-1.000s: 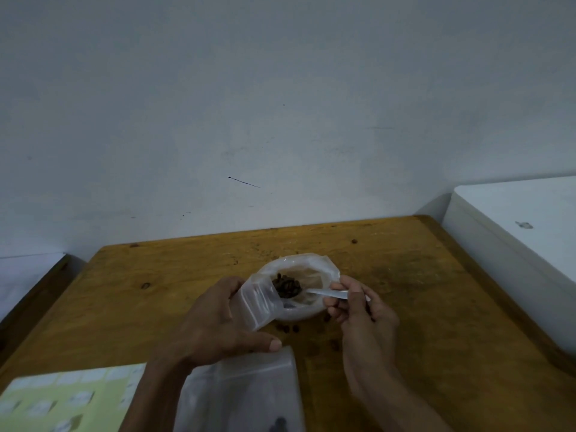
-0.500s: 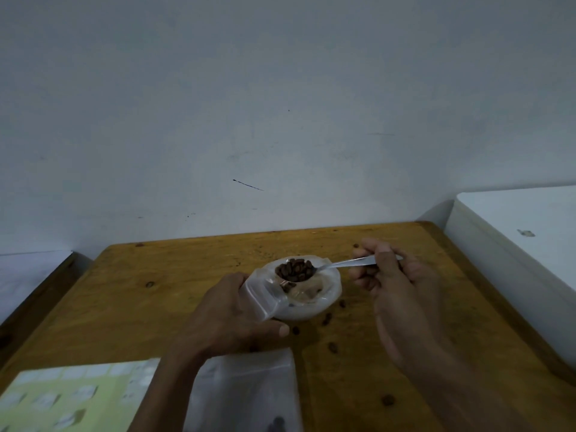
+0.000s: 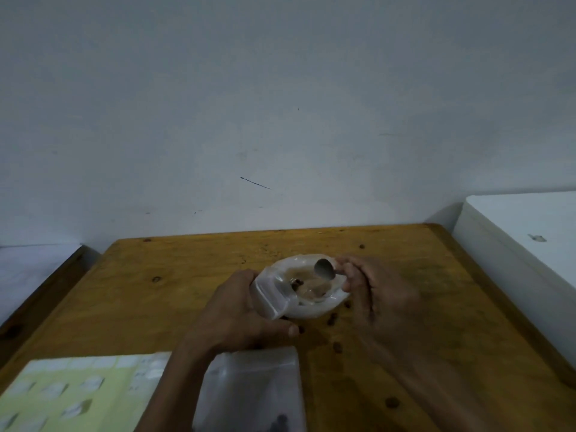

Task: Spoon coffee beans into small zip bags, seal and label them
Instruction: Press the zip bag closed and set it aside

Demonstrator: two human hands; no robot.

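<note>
My left hand (image 3: 240, 313) holds a small clear zip bag (image 3: 270, 297) tilted, its mouth toward a larger translucent plastic bag (image 3: 311, 308) that lies open on the wooden table (image 3: 149, 300). A few coffee beans (image 3: 296, 282) show near the small bag's mouth. My right hand (image 3: 374, 294) pinches a metal spoon (image 3: 324, 269) by its handle; the bowl is tipped and looks empty, hovering over the open bag.
Loose beans (image 3: 337, 347) lie scattered on the wood right of the bag. A sheet of white labels on green backing (image 3: 71, 397) and more clear zip bags (image 3: 252, 394) sit at the near edge. A white box (image 3: 523, 251) stands to the right.
The spoon was heaped with beans over the bag half a second ago; now its bowl is tipped and empty, and my right hand has come back closer to the bag.
</note>
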